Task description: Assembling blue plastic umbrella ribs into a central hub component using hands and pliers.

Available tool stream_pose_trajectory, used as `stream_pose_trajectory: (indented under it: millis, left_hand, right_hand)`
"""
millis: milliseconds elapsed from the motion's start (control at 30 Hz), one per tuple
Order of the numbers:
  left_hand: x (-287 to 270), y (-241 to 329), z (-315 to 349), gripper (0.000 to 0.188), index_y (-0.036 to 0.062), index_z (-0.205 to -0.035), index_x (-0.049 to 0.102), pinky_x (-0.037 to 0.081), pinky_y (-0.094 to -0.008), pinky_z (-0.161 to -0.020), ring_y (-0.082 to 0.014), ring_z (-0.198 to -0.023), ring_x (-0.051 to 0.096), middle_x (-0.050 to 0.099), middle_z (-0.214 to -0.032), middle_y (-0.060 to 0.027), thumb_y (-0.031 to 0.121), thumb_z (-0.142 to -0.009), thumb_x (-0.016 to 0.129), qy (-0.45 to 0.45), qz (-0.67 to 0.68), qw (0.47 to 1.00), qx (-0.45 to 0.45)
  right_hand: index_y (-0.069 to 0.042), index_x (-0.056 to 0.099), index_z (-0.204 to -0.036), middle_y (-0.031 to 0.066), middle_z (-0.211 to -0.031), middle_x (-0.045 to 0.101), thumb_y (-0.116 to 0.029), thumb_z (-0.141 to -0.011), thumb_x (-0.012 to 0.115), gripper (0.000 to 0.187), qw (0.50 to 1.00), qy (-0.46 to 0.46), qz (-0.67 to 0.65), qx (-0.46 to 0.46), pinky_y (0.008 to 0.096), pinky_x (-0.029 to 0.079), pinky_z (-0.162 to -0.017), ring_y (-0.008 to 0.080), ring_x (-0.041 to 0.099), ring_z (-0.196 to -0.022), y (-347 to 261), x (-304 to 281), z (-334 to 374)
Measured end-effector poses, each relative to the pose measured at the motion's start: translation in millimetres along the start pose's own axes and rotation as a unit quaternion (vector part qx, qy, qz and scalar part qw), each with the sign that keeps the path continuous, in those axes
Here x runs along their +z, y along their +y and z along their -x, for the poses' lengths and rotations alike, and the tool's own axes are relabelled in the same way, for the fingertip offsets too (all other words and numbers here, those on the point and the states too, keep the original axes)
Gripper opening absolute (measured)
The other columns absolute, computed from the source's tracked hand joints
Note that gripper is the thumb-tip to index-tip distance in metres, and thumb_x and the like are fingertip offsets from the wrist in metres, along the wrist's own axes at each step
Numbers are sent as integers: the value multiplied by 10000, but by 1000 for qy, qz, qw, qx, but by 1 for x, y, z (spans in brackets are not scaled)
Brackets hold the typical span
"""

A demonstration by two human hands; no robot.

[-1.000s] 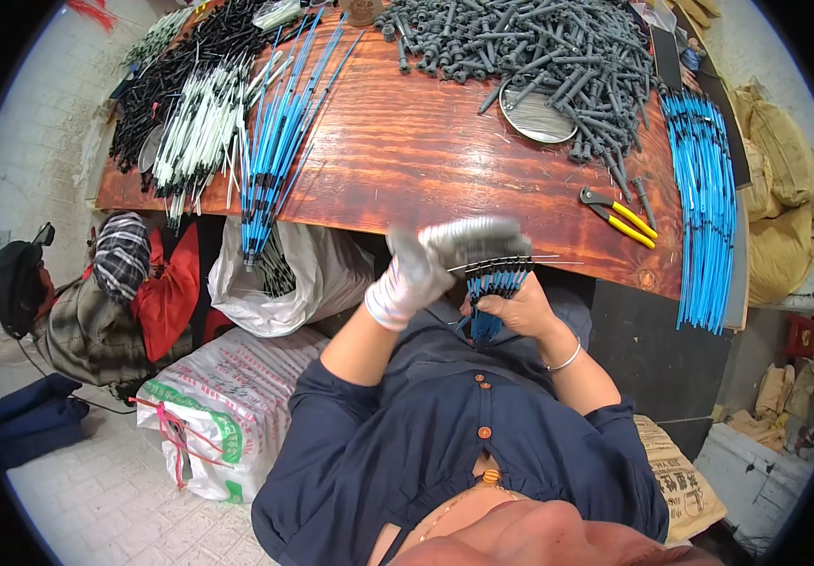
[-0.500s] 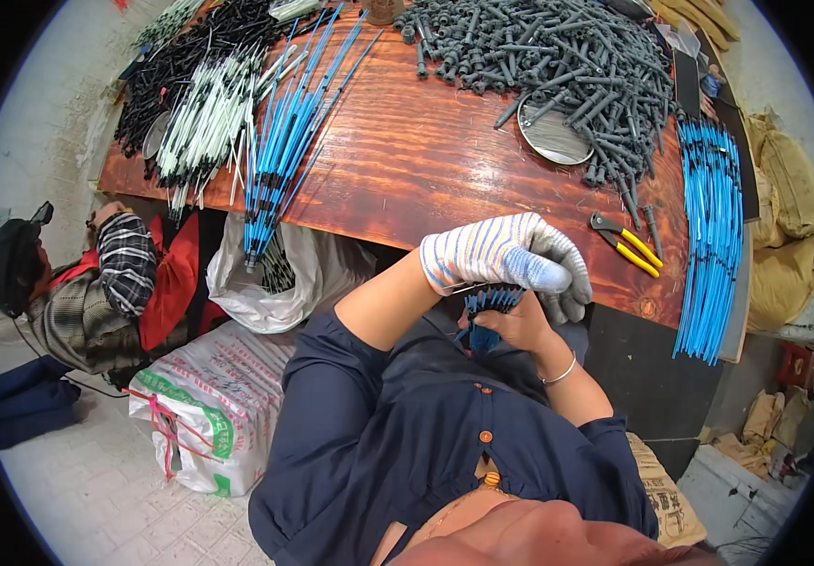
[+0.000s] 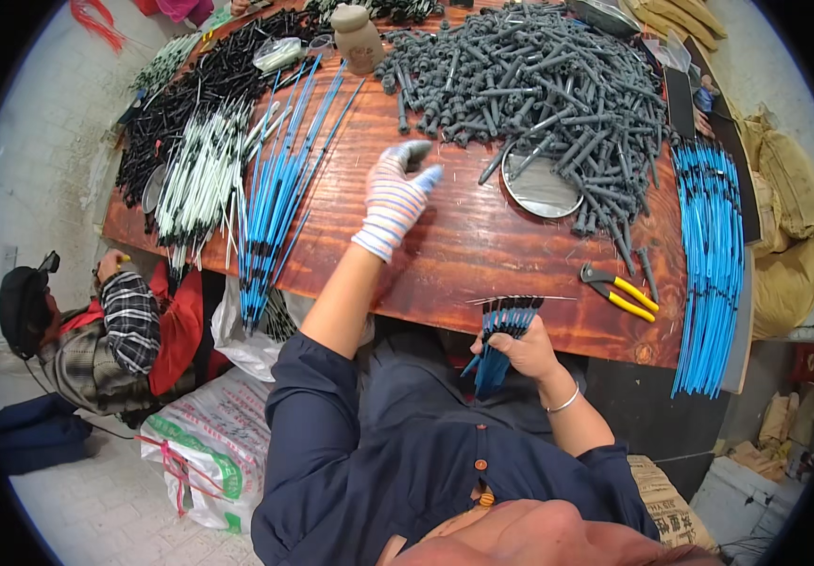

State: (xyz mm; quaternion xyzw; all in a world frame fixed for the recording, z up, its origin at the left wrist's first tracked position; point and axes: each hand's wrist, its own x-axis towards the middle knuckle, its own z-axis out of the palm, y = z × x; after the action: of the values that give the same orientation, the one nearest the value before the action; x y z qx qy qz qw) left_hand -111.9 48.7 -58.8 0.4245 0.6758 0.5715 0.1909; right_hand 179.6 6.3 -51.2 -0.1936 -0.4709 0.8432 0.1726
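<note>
My left hand [image 3: 397, 196], in a striped knit glove with grey-blue fingertips, is raised over the table with thumb and fingers apart and nothing in them. Close to the table's front edge, my bare right hand [image 3: 525, 347] grips a fanned bundle of thin blue rods [image 3: 492, 368] with black tips. A thin wire-like strand [image 3: 553, 298] lies across the tops of these rods. Their lower ends hang over my lap and are partly hidden. To the right of this hand lie cutting pliers [image 3: 626, 294] with yellow handles.
Dark grey plastic plugs [image 3: 520, 80] form a big heap around a round dish [image 3: 541, 186]. Blue rods [image 3: 707, 274] lie at the right edge; more blue rods [image 3: 275, 189] and white rods [image 3: 201, 174] lie left. A jar [image 3: 357, 40] stands behind. A person [image 3: 95, 330] sits at the left.
My left hand has left the rod bundle and moved up and left over the table, its fingers now apart. My right hand still holds the bundle. The whole view has shifted slightly.
</note>
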Motion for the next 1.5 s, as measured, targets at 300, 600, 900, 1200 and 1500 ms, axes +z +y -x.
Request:
stream_pose_trajectory:
  millis: [300,600,900,1200,1500]
  left_hand:
    - [44,23,-109,482,117,-1133,557,380,-413,-928,-292,-1073,513,579,-1119,-84,164,-675,699,-10,-509,793,335]
    - [40,31,-112,230,52,-910,633,500,-367,-724,-281,-795,596,577,-948,-156,205,-756,708,-32,-404,880,249]
    - [12,42,53,416,67,-1126,541,464,-407,-819,-328,-963,566,560,-1106,-186,222,-759,662,-141,-308,927,162]
    - [39,57,122,695,97,-1309,427,388,-466,-926,-380,-1068,497,474,-1244,-214,256,-686,691,-104,-275,918,265]
    - [127,112,121,517,85,-1111,563,488,-418,-762,-331,-892,603,599,-1031,-147,374,-706,704,-355,-366,822,252]
  right_hand:
    - [38,608,-929,85,-787,664,-112,-830,658,187,999,-29,3,-15,298,524,-695,152,642,-741,-1,-9,-2]
    - [30,627,-928,71,-797,672,-102,-825,666,172,1000,-26,-7,3,271,511,-699,128,638,-737,-1,-12,-2]
    - [34,586,-865,114,-758,647,-198,-819,680,256,999,31,36,-4,325,540,-652,191,640,-697,6,-4,-4]
    - [15,572,-899,103,-742,637,-200,-839,642,234,994,88,67,-24,311,526,-651,178,632,-694,-5,-9,1]
    - [26,622,-894,90,-796,655,-140,-828,672,185,992,20,45,-117,302,521,-690,163,637,-742,-7,1,94]
